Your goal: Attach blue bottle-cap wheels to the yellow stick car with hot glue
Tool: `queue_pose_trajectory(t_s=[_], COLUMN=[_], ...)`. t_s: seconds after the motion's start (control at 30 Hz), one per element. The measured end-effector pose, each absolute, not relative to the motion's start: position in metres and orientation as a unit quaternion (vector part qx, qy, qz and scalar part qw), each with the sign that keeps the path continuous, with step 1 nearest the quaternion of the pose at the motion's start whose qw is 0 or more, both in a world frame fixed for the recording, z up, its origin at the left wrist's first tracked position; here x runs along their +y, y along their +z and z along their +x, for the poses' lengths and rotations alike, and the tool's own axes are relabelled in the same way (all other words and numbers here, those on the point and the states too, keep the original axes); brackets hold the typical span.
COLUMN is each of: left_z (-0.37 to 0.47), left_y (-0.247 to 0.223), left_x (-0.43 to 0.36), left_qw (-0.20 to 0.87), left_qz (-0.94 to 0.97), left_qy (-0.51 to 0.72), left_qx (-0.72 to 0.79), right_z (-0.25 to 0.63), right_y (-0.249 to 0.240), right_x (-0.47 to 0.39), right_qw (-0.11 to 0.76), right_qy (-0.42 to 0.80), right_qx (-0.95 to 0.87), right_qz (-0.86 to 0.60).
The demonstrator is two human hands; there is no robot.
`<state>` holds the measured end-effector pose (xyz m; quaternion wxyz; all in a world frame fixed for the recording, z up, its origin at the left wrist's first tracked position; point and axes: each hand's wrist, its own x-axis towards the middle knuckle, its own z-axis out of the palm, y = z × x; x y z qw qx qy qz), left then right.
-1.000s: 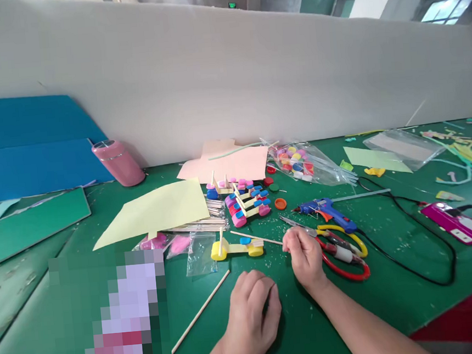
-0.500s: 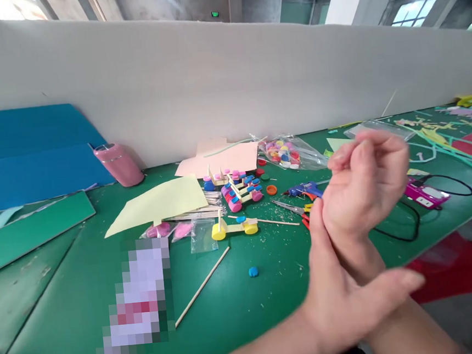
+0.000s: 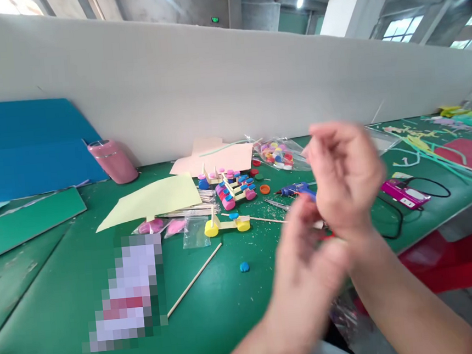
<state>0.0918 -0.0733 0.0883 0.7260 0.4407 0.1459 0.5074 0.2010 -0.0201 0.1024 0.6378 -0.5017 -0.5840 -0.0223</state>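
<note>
Apparently between steps: left hand (image 3: 303, 262), thumb and fingers parted, and right hand (image 3: 346, 181), fingers curled, overlap by the bench's (image 3: 215, 316) near edge; blur hides any grip. Blue lump (image 3: 244, 267) lies between that edge and yellow toy (image 3: 227, 225); grasping it calls for lowering 1 hand.

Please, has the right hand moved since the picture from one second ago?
Yes. Judged against the yellow wheeled toy, the right hand is now farther to the right and higher in the view.
</note>
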Motion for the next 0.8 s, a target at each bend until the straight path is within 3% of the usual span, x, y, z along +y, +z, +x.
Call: queue_pose_trajectory(t_s=[0.07, 0.13, 0.23, 0.33, 0.5, 0.8], left_z=[0.055, 0.018, -0.017, -0.02, -0.004, -0.018], left_y=[0.089, 0.071, 0.027, -0.003, -0.01, -0.022], left_x=[-0.053, -0.04, -0.035, -0.036, -0.03, -0.025], left_qw=[0.576, 0.39, 0.186, 0.08, 0.003, 0.091], left_qz=[0.487, 0.572, 0.762, 0.869, 0.914, 0.864], left_qy=[0.601, 0.612, 0.438, 0.263, 0.13, 0.292], left_qx=[0.264, 0.383, 0.438, 0.411, 0.385, 0.399], right_z=[0.197, 0.192, 0.181, 0.166, 0.16, 0.235], right_y=[0.078, 0.051, 0.016, -0.003, -0.011, -0.044], right_x=[-0.03, -0.042, -0.057, -0.062, -0.059, -0.106], right_qw=[0.571, 0.456, 0.283, 0.187, 0.138, 0.088], right_qy=[-0.025, 0.007, 0.069, 0.11, 0.102, -0.137], right_qx=[-0.631, -0.709, -0.797, -0.851, -0.867, -0.842], right_qz=[-0.524, -0.538, -0.529, -0.478, -0.468, -0.514])
